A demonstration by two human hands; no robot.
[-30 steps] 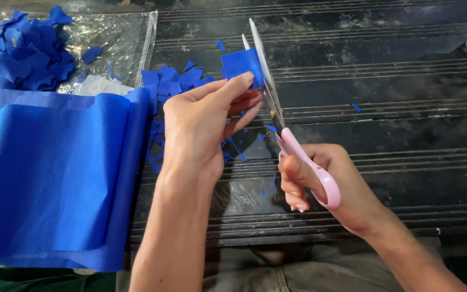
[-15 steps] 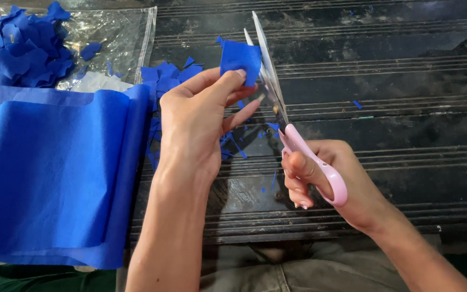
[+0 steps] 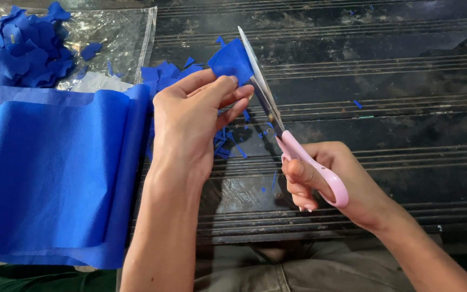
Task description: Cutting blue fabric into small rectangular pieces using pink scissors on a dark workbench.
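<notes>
My left hand (image 3: 190, 121) pinches a small piece of blue crepe paper (image 3: 232, 60) between thumb and fingers, held up over the dark surface. My right hand (image 3: 328, 186) grips pink-handled scissors (image 3: 282, 127); the steel blades point up and away, lying against the right edge of the blue piece. Small blue scraps (image 3: 228, 143) lie on the surface just below my left hand's fingers.
A wide sheet of blue crepe paper (image 3: 44, 173) lies at the left. Behind it a clear plastic bag (image 3: 112, 38) carries a heap of cut blue pieces (image 3: 20, 48). More cut pieces (image 3: 166, 71) sit beside the bag. The dark ribbed surface (image 3: 395, 108) stretches to the right.
The blue piece has turned slightly in my left hand and the scissor blades have closed along its right edge. Both hands stay in about the same place.
</notes>
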